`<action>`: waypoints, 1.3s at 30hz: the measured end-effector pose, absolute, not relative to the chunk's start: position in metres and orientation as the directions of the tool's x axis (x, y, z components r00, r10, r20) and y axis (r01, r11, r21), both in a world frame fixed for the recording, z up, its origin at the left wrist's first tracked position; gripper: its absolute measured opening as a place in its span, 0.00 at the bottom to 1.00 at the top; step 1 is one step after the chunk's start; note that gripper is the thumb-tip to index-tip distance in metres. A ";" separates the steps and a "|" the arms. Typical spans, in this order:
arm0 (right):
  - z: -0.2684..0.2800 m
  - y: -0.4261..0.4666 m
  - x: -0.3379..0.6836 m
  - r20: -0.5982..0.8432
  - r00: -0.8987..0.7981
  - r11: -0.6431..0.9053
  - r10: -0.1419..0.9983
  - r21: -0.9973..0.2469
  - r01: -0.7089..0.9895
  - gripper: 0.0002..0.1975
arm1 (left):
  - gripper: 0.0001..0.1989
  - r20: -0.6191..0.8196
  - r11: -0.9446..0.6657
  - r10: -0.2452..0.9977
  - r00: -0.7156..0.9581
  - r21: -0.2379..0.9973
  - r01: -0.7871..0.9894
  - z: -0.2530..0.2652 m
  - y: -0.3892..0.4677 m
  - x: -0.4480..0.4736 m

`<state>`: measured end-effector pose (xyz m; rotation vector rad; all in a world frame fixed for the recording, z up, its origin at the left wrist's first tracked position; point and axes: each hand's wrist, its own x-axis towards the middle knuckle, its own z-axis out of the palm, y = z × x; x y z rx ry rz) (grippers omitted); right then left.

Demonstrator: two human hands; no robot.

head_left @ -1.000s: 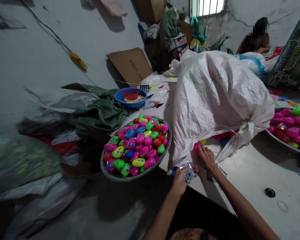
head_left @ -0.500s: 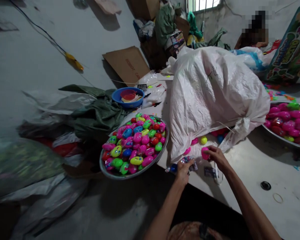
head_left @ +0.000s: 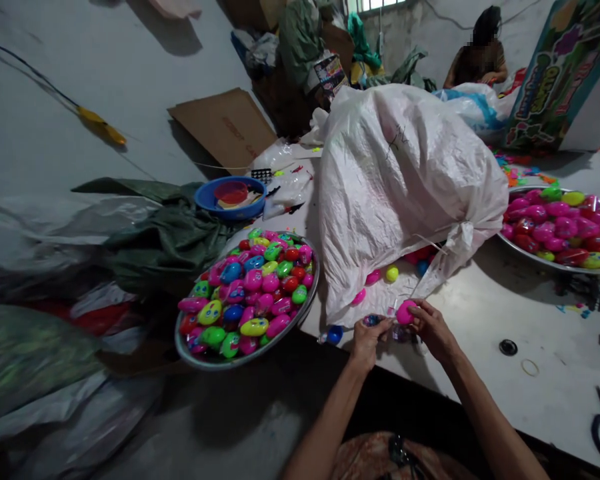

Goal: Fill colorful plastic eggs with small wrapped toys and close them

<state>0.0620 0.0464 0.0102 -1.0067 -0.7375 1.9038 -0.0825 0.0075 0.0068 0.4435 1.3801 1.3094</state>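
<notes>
Pink plastic piece [head_left: 406, 311] was found grasped in the fingers of the right hand [head_left: 433, 328], at that hand's ten o'clock, above the table [head_left: 460, 343]. The left hand [head_left: 366, 343] had its fingers pinched on a shiny packet [head_left: 371, 320]; a white sack [head_left: 410, 167] stood at twelve o'clock from both, a heaped basin [head_left: 215, 365] at ten.
</notes>
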 end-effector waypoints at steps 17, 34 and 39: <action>0.021 0.008 0.065 -0.080 -0.004 -0.080 0.997 -0.997 0.009 0.19 | 0.20 -0.545 0.403 0.785 -0.294 0.810 -0.426 0.007 0.007 -0.071; -0.003 -0.013 0.081 -0.093 0.040 -0.088 0.995 -0.990 -0.113 0.16 | 0.13 -0.450 0.366 0.893 -0.004 0.730 -0.577 0.008 -0.001 -0.037; -0.004 -0.022 0.089 0.258 0.043 0.239 0.965 -0.937 0.254 0.10 | 0.12 -0.475 0.406 0.879 0.033 0.713 -0.571 0.012 -0.004 -0.028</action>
